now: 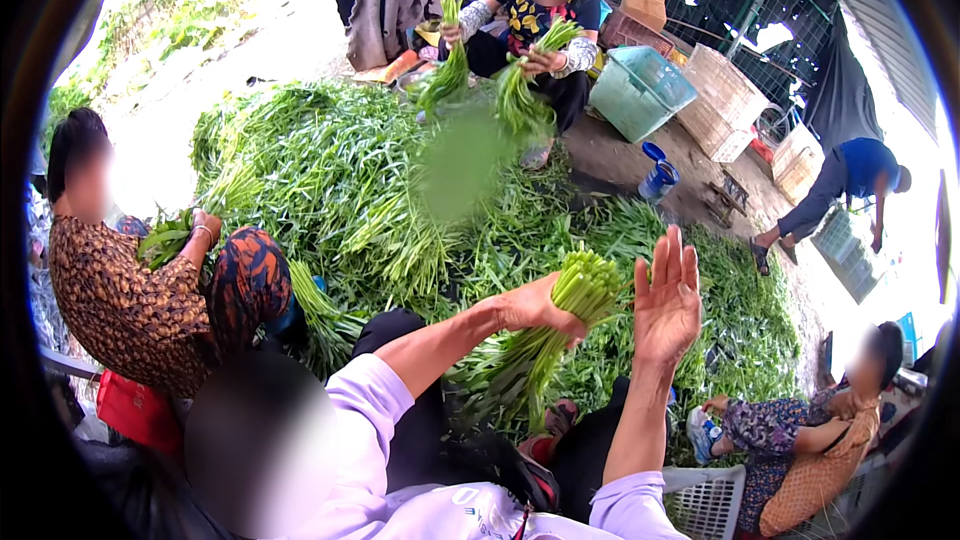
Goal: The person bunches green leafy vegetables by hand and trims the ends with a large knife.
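Observation:
My left hand [541,307] is closed around a thick bunch of long-stemmed leafy greens [577,300], its pale stem ends up and its leaves hanging down between my knees. To the right of the bunch, my right hand [667,300] is raised with the palm flat and the fingers extended, holding nothing. A narrow gap lies between this palm and the stem ends. Beneath and beyond both hands spreads a large heap of loose greens [322,165]. A separate bunch of greens [319,315] lies left of my knees.
Across the heap a seated person holds two bunches. Other people sit at left and lower right; one bends over a crate [847,251] at far right. A green plastic basket [637,101], a blue container [658,181], a small stool [726,199] and a white basket [705,499] stand around.

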Available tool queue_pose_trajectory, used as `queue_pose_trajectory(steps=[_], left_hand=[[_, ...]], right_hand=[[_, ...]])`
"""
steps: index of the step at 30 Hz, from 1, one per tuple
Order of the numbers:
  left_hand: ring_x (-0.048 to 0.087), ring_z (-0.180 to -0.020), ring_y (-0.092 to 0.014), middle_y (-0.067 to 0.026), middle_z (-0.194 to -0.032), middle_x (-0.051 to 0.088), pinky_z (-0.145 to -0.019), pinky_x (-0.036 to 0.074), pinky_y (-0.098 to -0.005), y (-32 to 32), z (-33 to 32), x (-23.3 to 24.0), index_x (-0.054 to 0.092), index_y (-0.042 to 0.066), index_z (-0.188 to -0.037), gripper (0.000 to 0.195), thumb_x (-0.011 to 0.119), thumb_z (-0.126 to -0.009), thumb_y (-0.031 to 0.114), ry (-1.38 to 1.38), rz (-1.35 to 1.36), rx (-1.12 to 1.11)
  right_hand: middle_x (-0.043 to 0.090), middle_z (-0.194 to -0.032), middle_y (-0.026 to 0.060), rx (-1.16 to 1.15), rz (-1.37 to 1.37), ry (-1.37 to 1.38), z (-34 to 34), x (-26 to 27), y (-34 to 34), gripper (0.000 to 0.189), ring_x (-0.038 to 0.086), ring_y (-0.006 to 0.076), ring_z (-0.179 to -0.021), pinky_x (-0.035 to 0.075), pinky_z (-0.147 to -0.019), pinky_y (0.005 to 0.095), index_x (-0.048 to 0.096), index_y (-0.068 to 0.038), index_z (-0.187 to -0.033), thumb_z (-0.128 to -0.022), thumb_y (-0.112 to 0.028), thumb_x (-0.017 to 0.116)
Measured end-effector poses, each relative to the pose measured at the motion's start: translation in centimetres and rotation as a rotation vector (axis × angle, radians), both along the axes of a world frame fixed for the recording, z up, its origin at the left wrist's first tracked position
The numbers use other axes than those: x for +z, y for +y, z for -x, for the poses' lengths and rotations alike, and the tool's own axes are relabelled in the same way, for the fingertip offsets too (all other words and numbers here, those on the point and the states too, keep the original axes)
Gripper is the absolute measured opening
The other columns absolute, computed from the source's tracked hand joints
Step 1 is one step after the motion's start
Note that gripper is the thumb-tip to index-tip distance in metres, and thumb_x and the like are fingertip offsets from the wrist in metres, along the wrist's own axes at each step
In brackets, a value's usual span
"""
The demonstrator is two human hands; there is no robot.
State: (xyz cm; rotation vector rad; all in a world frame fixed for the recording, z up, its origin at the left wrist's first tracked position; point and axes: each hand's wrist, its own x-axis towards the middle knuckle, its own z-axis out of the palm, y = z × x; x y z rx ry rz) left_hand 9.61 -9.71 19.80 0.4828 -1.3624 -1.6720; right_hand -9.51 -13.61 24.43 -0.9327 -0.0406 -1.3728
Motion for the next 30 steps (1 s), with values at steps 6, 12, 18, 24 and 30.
queue_pose_trajectory(steps=[6,12,18,24,30], left_hand=[[0.062,-0.064,-0.018,-0.0094,-0.076,0.063,-0.058,0.052,-0.0313,-0.1,-1.3,-0.4,0.057,-0.001,-0.103,0.051,0.081,-0.065,0.024,0.097,0.002,-0.027],[0.062,-0.060,-0.015,-0.0068,-0.074,0.063,-0.054,0.051,-0.0294,0.0,-3.1,-1.1,0.060,-0.001,-0.092,0.030,0.073,-0.069,0.013,0.044,0.072,0.063],[0.062,-0.061,-0.013,-0.0048,-0.071,0.064,-0.055,0.051,-0.0280,-0.1,-1.2,-4.2,0.063,0.001,-0.088,0.024,0.073,-0.070,0.012,-0.261,0.135,-0.048],[0.061,-0.061,-0.014,-0.0037,-0.071,0.061,-0.054,0.050,-0.0280,-0.1,2.2,-6.0,0.055,0.003,-0.088,0.025,0.075,-0.074,0.010,-0.422,0.192,-0.252],[0.061,-0.060,-0.014,-0.0048,-0.070,0.061,-0.053,0.049,-0.0289,0.6,2.2,-7.5,0.058,0.003,-0.089,0.023,0.073,-0.075,0.013,-0.420,0.054,-0.278]], right_hand=[[0.052,-0.139,0.0138,-0.761,0.528,0.884,-3.2,0.5,-2.0,0.040,0.062,0.0282,-0.114,0.057,-0.087,0.0328,0.053,-0.007,-0.136,-0.096,-0.003,0.053],[0.034,-0.151,0.0184,-0.118,0.266,0.747,-2.0,0.7,0.4,0.098,0.045,0.0277,-0.133,0.043,-0.106,0.0412,0.030,0.002,-0.146,-0.071,-0.028,0.086],[0.046,-0.141,0.0153,-0.045,0.518,1.361,-1.9,1.2,2.5,0.116,0.045,0.0261,-0.131,0.039,-0.109,0.0384,0.035,0.001,-0.142,-0.053,-0.048,0.091],[0.063,-0.115,0.0162,-0.106,0.773,1.667,-1.9,1.6,4.1,0.074,0.062,0.0269,-0.107,0.048,-0.096,0.0345,0.057,0.003,-0.120,-0.065,-0.036,0.087],[0.069,-0.102,0.0157,-0.051,0.768,1.660,-2.5,1.0,4.1,0.033,0.068,0.0256,-0.092,0.053,-0.084,0.0345,0.066,0.002,-0.105,-0.078,-0.016,0.071]])
